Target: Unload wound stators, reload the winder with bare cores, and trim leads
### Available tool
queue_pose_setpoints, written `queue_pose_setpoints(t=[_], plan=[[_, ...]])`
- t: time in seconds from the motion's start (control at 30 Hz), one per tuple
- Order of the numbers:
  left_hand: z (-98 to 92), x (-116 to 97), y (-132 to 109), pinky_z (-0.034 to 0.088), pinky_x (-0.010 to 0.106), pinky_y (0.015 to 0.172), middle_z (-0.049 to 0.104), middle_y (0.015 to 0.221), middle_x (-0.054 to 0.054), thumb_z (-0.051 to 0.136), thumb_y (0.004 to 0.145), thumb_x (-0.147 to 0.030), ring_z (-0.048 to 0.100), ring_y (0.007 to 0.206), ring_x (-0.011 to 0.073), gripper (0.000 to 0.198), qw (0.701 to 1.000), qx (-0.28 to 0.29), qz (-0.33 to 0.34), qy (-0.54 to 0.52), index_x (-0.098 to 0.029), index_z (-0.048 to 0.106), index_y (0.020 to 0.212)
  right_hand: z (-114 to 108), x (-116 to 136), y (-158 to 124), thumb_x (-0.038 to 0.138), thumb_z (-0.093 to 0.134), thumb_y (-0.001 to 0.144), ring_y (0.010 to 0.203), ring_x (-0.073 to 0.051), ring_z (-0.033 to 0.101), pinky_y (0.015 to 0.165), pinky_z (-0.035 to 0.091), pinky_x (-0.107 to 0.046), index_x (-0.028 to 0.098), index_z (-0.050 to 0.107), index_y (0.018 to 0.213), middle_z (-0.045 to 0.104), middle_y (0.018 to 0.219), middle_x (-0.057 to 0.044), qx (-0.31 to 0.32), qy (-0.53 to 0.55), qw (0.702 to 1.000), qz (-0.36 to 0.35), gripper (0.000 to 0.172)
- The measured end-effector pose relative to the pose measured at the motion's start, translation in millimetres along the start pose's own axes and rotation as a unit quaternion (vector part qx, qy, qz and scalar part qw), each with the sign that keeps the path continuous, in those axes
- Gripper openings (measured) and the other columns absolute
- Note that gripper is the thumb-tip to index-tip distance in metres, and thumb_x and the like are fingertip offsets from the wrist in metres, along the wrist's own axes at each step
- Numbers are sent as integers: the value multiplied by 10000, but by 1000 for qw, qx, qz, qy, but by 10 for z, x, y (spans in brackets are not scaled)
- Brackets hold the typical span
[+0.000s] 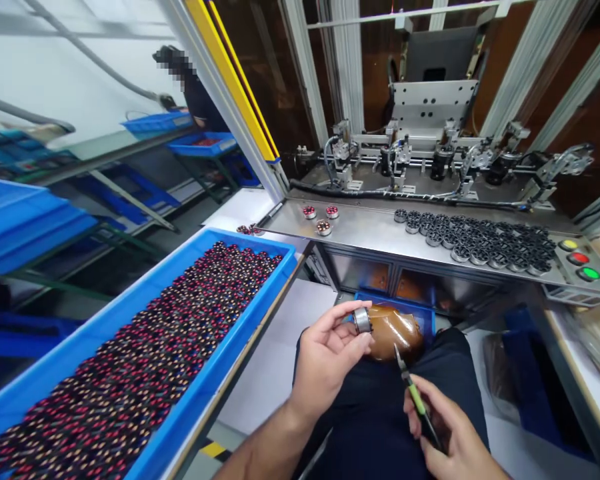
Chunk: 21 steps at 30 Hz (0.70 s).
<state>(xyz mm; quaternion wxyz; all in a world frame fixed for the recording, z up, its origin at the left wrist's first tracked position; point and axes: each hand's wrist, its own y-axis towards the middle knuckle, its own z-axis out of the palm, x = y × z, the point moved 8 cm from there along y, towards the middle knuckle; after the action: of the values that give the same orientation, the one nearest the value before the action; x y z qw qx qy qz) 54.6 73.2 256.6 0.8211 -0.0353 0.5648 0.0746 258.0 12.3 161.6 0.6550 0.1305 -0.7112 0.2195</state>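
Observation:
My left hand [327, 357] is raised over my lap, fingers closed round a small round metal motor part [363, 320]. My right hand [447, 433] sits lower right and grips a green-handled pointed tool [413, 390], its tip pointing up toward the part. A large blue tray [130, 360] at my left holds several rows of small wound parts with red and dark windings. On the steel bench [365, 230] lie three wound parts [323, 219] and a cluster of several dark empty cores [480, 240].
Behind the bench stands a fixture machine [430, 153] with clamps and cables. Yellow, red and green buttons [579, 258] sit at the right. A blue bin with a brown bag [397, 330] is under the bench. Another person [195, 87] stands far left by blue trays.

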Motion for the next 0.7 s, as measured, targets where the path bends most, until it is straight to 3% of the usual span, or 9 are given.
queue_pose_setpoints(t=[0.1, 0.2, 0.3, 0.37, 0.5, 0.7], plan=[[33, -21, -1, 583, 181, 557, 773, 1083, 121, 836, 745, -242, 682, 642, 104, 350, 1000, -9, 1, 13, -165, 729, 1069, -39, 309, 89, 52, 585, 784, 802, -152, 697, 835, 591, -293, 246, 538, 1419, 704, 1030, -97, -33, -40, 995, -88, 666], [50, -30, -2, 581, 180, 542, 774, 1081, 130, 829, 748, -231, 675, 621, 99, 339, 1000, -13, 3, 19, -152, 722, 1060, -34, 515, 175, -14, 538, 696, 893, -174, 727, 889, 595, -335, 310, 503, 1453, 711, 1095, -82, -23, -37, 988, -151, 824], [52, -40, -9, 583, 180, 544, 780, 1063, 127, 827, 747, -211, 684, 624, 105, 335, 1000, -11, 5, 17, -152, 718, 1058, -5, 554, 242, -25, 506, 616, 1111, -238, 697, 1043, 512, -479, 371, 463, 1481, 683, 1239, -81, -6, -62, 984, -167, 952], [65, -54, -16, 581, 168, 561, 789, 1025, 112, 818, 759, -196, 693, 641, 105, 328, 1000, 1, 7, 11, -162, 718, 1069, 26, 566, 273, -15, 501, 603, 1157, -262, 675, 1062, 490, -514, 371, 461, 1485, 665, 1281, -90, 4, -77, 982, -170, 964], [82, -74, -33, 566, 141, 571, 799, 964, 88, 798, 786, -174, 707, 665, 101, 308, 1000, 21, 3, 3, -174, 722, 1084, 80, 667, 301, -5, 499, 622, 1038, -225, 705, 985, 559, -424, 347, 478, 1478, 667, 1221, -91, 7, -65, 979, -191, 926], [68, -75, -44, 568, 165, 558, 792, 1030, 111, 812, 769, -204, 726, 710, 136, 333, 1000, 19, -2, 10, -160, 717, 1085, 104, 682, 298, -19, 500, 647, 909, -193, 707, 852, 603, -345, 352, 487, 1469, 678, 1146, -81, -3, -71, 979, -189, 902]])
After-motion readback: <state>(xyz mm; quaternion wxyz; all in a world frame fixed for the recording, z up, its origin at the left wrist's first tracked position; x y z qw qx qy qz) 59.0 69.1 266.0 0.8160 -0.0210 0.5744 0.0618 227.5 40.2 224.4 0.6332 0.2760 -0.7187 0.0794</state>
